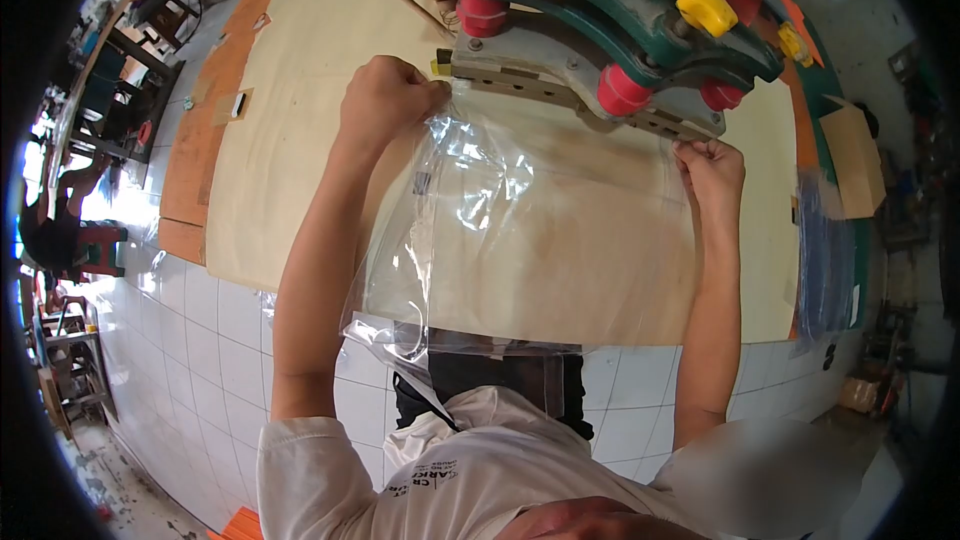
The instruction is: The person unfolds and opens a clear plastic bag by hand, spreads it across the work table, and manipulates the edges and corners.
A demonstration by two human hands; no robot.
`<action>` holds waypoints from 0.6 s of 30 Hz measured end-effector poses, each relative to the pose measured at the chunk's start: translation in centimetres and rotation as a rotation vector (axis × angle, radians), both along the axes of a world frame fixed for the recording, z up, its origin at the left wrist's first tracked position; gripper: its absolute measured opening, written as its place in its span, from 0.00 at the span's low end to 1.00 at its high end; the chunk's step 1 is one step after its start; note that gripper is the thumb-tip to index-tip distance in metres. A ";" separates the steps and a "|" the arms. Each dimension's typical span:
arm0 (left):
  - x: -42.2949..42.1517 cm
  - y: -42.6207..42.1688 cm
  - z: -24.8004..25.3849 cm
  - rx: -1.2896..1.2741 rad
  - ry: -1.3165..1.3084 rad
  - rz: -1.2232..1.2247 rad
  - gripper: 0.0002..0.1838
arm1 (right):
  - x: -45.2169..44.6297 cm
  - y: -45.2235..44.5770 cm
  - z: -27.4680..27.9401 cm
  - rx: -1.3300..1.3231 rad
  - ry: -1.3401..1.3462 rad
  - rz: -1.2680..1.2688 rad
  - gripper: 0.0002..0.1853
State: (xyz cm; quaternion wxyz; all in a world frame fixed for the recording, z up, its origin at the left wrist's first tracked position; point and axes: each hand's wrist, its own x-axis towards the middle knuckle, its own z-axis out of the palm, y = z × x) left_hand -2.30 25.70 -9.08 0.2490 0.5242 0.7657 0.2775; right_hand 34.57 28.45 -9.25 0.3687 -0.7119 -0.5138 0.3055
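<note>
A clear plastic sheet [560, 250] lies over the cream-covered table and hangs past its front edge toward my body. My left hand [390, 95] pinches its far left corner, close to the left end of a metal sealing bar [520, 86]. At the far right corner, the fingers of my right hand [712, 172] are closed on the same sheet, just below the bar's right end. The bar belongs to a green press machine [560, 15] with red knobs. Whether the sheet's far edge reaches under the bar, I cannot tell.
A yellow star knob [705, 6] tops the machine. Stacked clear sheets [826, 255] lie at the right table edge, beside a cardboard piece [852, 160]. A small taped item [238, 105] is on the left. A red stool [103, 245] stands on the tiled floor.
</note>
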 end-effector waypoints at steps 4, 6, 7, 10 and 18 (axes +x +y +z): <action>0.0 0.1 -0.2 0.009 0.022 0.004 0.17 | 0.0 0.0 -0.1 0.027 0.070 -0.015 0.07; -0.1 0.0 -0.2 0.026 0.030 0.001 0.18 | 0.1 0.0 -0.2 0.027 0.073 -0.012 0.07; -0.1 0.0 -0.3 0.042 0.038 -0.001 0.18 | 0.1 0.0 -0.2 0.027 0.064 -0.003 0.08; 0.0 0.1 -0.4 0.032 0.017 0.002 0.18 | 0.0 -0.1 0.1 0.023 0.035 -0.011 0.08; 0.3 -0.2 0.3 0.042 0.052 0.015 0.18 | -0.1 0.0 0.0 0.029 0.015 -0.043 0.09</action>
